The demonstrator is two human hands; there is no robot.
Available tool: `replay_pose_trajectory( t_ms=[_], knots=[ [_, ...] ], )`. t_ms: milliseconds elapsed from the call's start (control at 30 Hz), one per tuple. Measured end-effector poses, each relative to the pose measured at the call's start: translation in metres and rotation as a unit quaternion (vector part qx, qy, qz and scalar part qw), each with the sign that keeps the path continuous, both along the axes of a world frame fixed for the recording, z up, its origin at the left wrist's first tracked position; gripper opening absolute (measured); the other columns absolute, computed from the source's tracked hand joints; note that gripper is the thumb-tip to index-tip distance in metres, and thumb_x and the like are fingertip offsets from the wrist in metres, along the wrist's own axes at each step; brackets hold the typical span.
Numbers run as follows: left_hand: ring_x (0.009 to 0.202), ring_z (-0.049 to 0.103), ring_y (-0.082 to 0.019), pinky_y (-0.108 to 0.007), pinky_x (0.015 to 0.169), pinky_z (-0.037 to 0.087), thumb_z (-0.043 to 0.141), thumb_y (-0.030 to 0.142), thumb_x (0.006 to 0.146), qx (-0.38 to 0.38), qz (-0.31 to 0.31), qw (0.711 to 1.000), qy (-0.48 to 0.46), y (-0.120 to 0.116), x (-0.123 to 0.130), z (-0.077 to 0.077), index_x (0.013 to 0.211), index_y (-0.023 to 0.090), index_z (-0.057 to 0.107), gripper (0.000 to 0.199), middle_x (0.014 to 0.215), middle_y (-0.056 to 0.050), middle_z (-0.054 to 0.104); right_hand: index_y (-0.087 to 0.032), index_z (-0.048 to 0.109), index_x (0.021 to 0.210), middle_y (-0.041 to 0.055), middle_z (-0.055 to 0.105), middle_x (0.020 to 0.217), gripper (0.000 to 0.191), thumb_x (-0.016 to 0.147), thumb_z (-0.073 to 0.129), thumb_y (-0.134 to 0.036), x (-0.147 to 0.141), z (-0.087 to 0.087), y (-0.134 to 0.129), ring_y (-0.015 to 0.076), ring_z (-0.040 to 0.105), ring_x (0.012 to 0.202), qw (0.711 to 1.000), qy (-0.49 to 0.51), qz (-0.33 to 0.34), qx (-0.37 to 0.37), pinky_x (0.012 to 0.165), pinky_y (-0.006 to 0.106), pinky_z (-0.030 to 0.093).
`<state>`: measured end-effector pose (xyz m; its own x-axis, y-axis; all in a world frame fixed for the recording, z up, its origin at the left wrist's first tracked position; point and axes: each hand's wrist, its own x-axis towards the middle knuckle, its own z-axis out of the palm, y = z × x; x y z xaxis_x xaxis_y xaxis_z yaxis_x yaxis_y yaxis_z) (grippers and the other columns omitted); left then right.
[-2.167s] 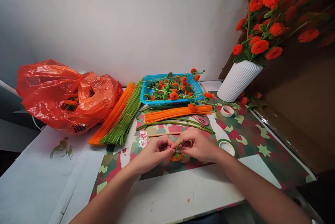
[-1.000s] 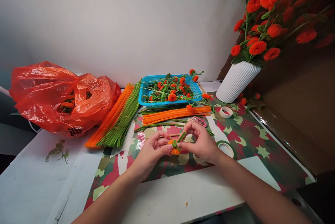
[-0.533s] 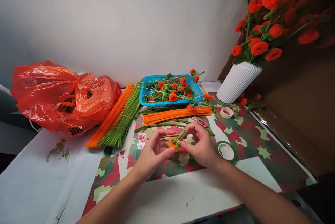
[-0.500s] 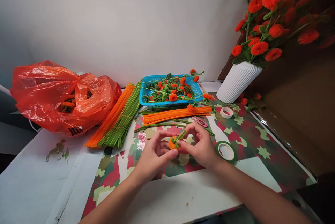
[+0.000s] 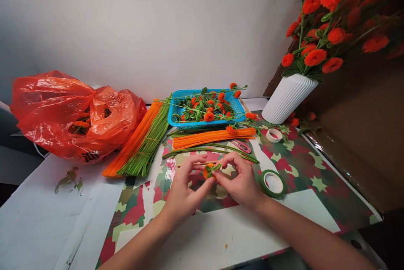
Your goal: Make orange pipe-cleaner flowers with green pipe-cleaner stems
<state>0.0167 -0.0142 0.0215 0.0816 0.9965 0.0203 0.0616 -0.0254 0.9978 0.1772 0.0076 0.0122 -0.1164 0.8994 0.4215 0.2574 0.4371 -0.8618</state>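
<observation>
A small orange flower with green parts point(image 5: 208, 170) is held between both hands above the patterned table cover. My left hand point(image 5: 187, 188) comes from the left, its thumb and fingers curved round the flower's left side. My right hand point(image 5: 241, 179) pinches the green part at the flower's right side between thumb and fingertips. Just beyond the hands lie a pink cutter point(image 5: 241, 146), loose green stems point(image 5: 202, 149) and a bundle of orange stems point(image 5: 214, 136). A green tape roll point(image 5: 273, 183) lies right of my right hand.
A blue basket point(image 5: 206, 124) of flowers and leaves stands at the back. Left are orange point(image 5: 134, 139) and green stem bundles point(image 5: 148, 144) and a red plastic bag point(image 5: 75, 118). At the right are a white tape roll point(image 5: 274, 135) and a white vase point(image 5: 288, 98) of orange flowers.
The fingers have shifted slightly around the flower, and its green part has tipped lower to the right. My left hand has opened a little wider. The view has moved slightly.
</observation>
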Motion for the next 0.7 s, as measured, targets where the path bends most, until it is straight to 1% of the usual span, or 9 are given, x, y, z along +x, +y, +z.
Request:
replay_pose_trajectory(
  t_ms=[67,133,200,233,367,500,567,633,700],
  knots=[
    [0.105,0.057,-0.024,-0.028,0.074,0.051,0.068,0.021,0.077,0.085,0.011,0.992,0.091,-0.002,0.001,0.002,0.09,0.023,0.065,0.014,0.115,-0.008,0.06,-0.023,0.048,0.074,-0.0025,0.054,0.07,0.019,0.072,0.065,-0.014,-0.001,0.0,-0.001,0.014,0.053,0.067,1.0,0.002,-0.013,-0.018,0.062,0.026,0.045],
    [0.091,0.06,-0.021,-0.026,0.067,0.05,0.065,0.021,0.079,0.105,0.011,0.988,0.114,-0.003,0.003,0.003,0.083,0.022,0.066,0.004,0.104,-0.007,0.064,-0.023,0.048,0.075,-0.0027,0.053,0.07,0.019,0.071,0.065,-0.015,-0.002,0.0,-0.001,0.0143,0.052,0.067,0.998,0.013,-0.017,-0.055,0.06,0.026,0.044],
    [0.075,0.06,-0.017,-0.025,0.06,0.049,0.064,0.022,0.08,0.077,0.014,0.993,0.092,-0.003,0.004,0.003,0.08,0.021,0.065,0.002,0.096,-0.006,0.066,-0.023,0.047,0.076,-0.0027,0.054,0.071,0.02,0.071,0.066,-0.016,-0.002,0.0,-0.001,0.0142,0.053,0.068,0.995,0.031,-0.006,-0.098,0.059,0.025,0.044],
    [0.071,0.06,-0.016,-0.025,0.059,0.048,0.063,0.023,0.08,0.055,0.014,0.995,0.076,-0.002,0.004,0.003,0.08,0.02,0.065,0.003,0.094,-0.006,0.066,-0.023,0.047,0.076,-0.0027,0.055,0.072,0.021,0.072,0.066,-0.016,-0.001,0.0,0.0,0.014,0.054,0.069,0.993,0.039,0.005,-0.115,0.06,0.024,0.044],
    [0.067,0.057,-0.015,-0.023,0.057,0.046,0.066,0.026,0.077,-0.042,0.002,0.999,-0.006,0.003,0.003,0.002,0.078,0.018,0.063,0.009,0.079,-0.003,0.064,-0.022,0.051,0.077,-0.0023,0.057,0.076,0.021,0.071,0.07,-0.016,0.004,0.002,0.005,0.014,0.057,0.073,0.985,0.038,0.077,-0.147,0.064,0.025,0.047],
    [0.055,0.049,-0.009,-0.018,0.047,0.038,0.073,0.028,0.069,-0.161,-0.041,0.983,-0.081,0.009,-0.002,0.002,0.075,0.017,0.058,0.019,0.065,0.003,0.056,-0.021,0.056,0.081,-0.0003,0.061,0.08,0.015,0.075,0.07,-0.02,0.012,0.007,0.008,0.0151,0.059,0.077,0.974,0.013,0.155,-0.167,0.06,0.024,0.047],
    [0.05,0.043,-0.007,-0.017,0.044,0.035,0.073,0.029,0.069,-0.202,-0.071,0.971,-0.102,0.011,-0.005,0.002,0.077,0.018,0.057,0.021,0.061,0.005,0.053,-0.022,0.055,0.084,-0.0001,0.061,0.081,0.017,0.075,0.07,-0.02,0.012,0.007,0.008,0.0153,0.06,0.076,0.97,0.014,0.17,-0.175,0.056,0.022,0.046],
    [0.048,0.042,-0.006,-0.017,0.044,0.035,0.071,0.031,0.072,-0.209,-0.087,0.968,-0.108,0.013,-0.007,0.002,0.078,0.017,0.056,0.02,0.06,0.005,0.051,-0.023,0.052,0.086,-0.0007,0.061,0.081,0.021,0.074,0.069,-0.018,0.01,0.005,0.008,0.0149,0.06,0.076,0.972,0.023,0.16,-0.17,0.055,0.022,0.045],
    [0.055,0.049,-0.008,-0.018,0.047,0.04,0.07,0.032,0.074,-0.174,-0.084,0.976,-0.1,0.014,-0.008,0.0,0.078,0.017,0.057,0.02,0.067,0.002,0.055,-0.024,0.049,0.088,-0.0017,0.06,0.081,0.025,0.074,0.068,-0.016,0.007,0.002,0.009,0.0143,0.06,0.075,0.979,0.029,0.137,-0.15,0.06,0.024,0.048]
  ],
)
